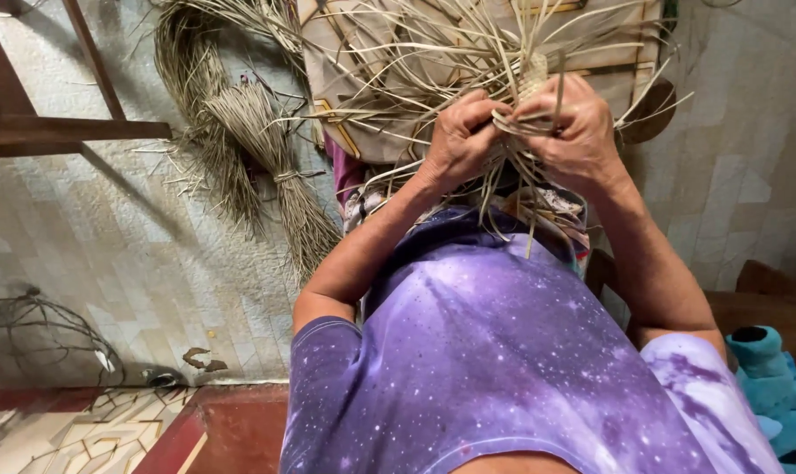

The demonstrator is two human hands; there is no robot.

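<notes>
While both hands [521,132] pinch woven strips [468,53], bundled reeds [266,149] lie apart.

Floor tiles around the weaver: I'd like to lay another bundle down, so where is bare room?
Bare tiled floor lies between the wooden frame and the tied straw bundle, down to the wire tangle. Tiles at right are also free. It is crowded around both hands, left and right, amid splayed strips.

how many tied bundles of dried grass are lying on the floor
1: a tied grass bundle lies on the tiled floor, left of the left hand; loose grass beside it may hide more.
</notes>
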